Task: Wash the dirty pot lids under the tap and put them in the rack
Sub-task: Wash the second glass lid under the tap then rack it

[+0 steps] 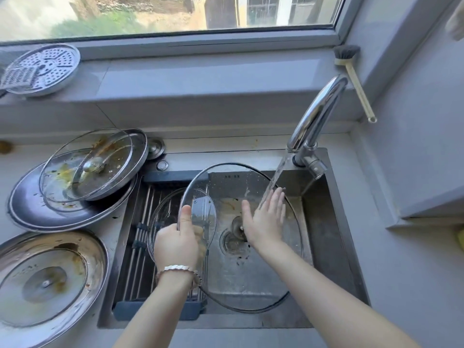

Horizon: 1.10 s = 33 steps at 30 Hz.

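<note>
On the far left, a perforated steamer plate is leaning on the window sill. Below it on the tabletop, a stack of dirty lids is sitting smeared with yellow-brown residue. Nearer the camera, another stained lid is lying by itself. In the left part of the sink, the rack is carrying a small glass lid. The left hand is gripping the rim of the large glass lid and holding it tilted over the basin, thumb on top and the other fingers curled underneath. The right hand is pressing flat against that lid, its fingers straight and spread. The water stream is falling from the tap onto them. At the far right, a brush is leaning in the window corner.
</note>
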Tool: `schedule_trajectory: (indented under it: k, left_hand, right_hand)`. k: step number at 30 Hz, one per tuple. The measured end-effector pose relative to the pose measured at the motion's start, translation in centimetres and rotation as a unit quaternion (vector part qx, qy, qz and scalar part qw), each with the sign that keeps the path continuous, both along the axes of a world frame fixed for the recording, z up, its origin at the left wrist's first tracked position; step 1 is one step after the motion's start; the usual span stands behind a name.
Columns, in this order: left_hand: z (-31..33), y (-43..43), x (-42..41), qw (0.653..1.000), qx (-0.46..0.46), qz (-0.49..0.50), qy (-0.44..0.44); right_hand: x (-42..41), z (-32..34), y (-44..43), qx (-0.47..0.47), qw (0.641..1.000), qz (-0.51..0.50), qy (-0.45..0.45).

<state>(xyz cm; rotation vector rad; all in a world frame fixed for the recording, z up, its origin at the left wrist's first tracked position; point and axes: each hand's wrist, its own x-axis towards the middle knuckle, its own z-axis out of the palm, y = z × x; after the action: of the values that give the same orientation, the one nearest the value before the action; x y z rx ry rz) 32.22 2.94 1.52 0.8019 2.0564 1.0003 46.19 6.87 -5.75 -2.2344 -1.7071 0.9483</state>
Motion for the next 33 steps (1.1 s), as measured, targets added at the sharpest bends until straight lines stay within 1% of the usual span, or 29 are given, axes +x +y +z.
schedule_trajectory:
  k: [2, 5, 6, 9, 10, 11, 12, 15, 17, 18, 19, 20, 22, 24, 26, 28, 29, 30, 31, 32, 33]
  left_hand:
    - [-0.9, -0.4, 0.5, 0.998, -0.010, 0.029, -0.051]
    - [-1.9, -0.2, 0.9, 0.995, -0.011, 0.046, -0.083]
    - [-2.1, -0.1, 1.0, 0.995, -0.011, 0.045, -0.085]
    - [-1.9, 0.5, 1.2, 0.998, -0.017, 0.038, -0.039]
    - [-1.8, 0.6, 1.3, 0.998, -0.016, 0.042, -0.038]
    - [-2.0, 0.7, 1.3, 0.997, -0.018, 0.047, -0.051]
    - [-2.2, 0.8, 1.4, 0.995, -0.022, 0.052, -0.077]
    - [-1.9, 0.7, 1.9, 0.984, -0.017, 0.079, -0.158]
    - [-2.1, 0.8, 2.3, 0.984, -0.020, 0.072, -0.160]
    - [-1.9, 0.9, 2.4, 0.986, -0.019, 0.067, -0.154]
    - [-1.8, 1.0, 2.4, 0.987, -0.016, 0.066, -0.145]
    - [-1.9, 1.2, 2.3, 0.990, -0.014, 0.060, -0.126]
    - [-1.6, 1.4, 2.1, 0.997, -0.016, 0.045, -0.063]
    - [-1.4, 1.4, 1.6, 0.999, -0.007, 0.046, -0.028]
    - [-1.7, 1.3, 1.1, 0.998, -0.005, 0.052, -0.043]
    - [-2.0, 1.1, 0.8, 0.994, -0.007, 0.069, -0.081]
    - [-2.2, 0.9, 0.7, 0.991, -0.009, 0.082, -0.104]
    - [-2.3, 0.8, 0.5, 0.989, -0.006, 0.090, -0.121]
    - [-2.2, 0.8, 0.4, 0.988, -0.001, 0.091, -0.128]
    - [-2.1, 0.7, 0.3, 0.989, 0.000, 0.084, -0.121]
    - [-2.0, 0.7, 0.2, 0.991, 0.001, 0.076, -0.112]
  right_hand:
    - [-0.9, 0.7, 1.1, 0.060, 0.997, 0.051, -0.023]
    - [-2.8, 2.4, 2.0, 0.122, 0.974, 0.189, 0.004]
    - [-3.5, 3.0, 1.8, 0.132, 0.964, 0.230, 0.015]
    - [-4.3, 4.1, -0.4, 0.151, 0.921, 0.357, 0.041]
    - [-3.9, 4.0, -1.1, 0.154, 0.906, 0.393, 0.035]
    - [-3.3, 3.7, -1.5, 0.156, 0.898, 0.411, 0.015]
    - [-2.5, 3.3, -1.3, 0.150, 0.903, 0.403, -0.014]
    - [-0.5, 2.5, 1.4, 0.107, 0.955, 0.265, -0.083]
    - [-0.5, 2.6, 2.8, 0.109, 0.965, 0.216, -0.101]
    - [-1.0, 2.7, 2.9, 0.121, 0.965, 0.217, -0.085]
    - [-1.6, 3.0, 2.5, 0.137, 0.959, 0.242, -0.051]
    - [-2.4, 3.2, 1.8, 0.157, 0.945, 0.287, -0.010]
    - [-3.4, 3.4, -0.2, 0.188, 0.906, 0.376, 0.058]
    - [-2.8, 2.9, -1.6, 0.191, 0.881, 0.425, 0.080]
    - [-1.3, 1.5, -3.2, 0.214, 0.856, 0.466, 0.071]
    - [1.1, -0.1, -4.5, 0.230, 0.830, 0.503, 0.074]
    - [2.6, -0.9, -4.8, 0.229, 0.824, 0.511, 0.079]
    - [4.2, -1.6, -4.9, 0.233, 0.828, 0.503, 0.083]
    - [5.8, -2.0, -4.7, 0.254, 0.844, 0.464, 0.084]
    - [7.3, -2.3, -4.3, 0.283, 0.872, 0.390, 0.084]
    - [8.7, -1.9, -3.6, 0.301, 0.908, 0.280, 0.077]
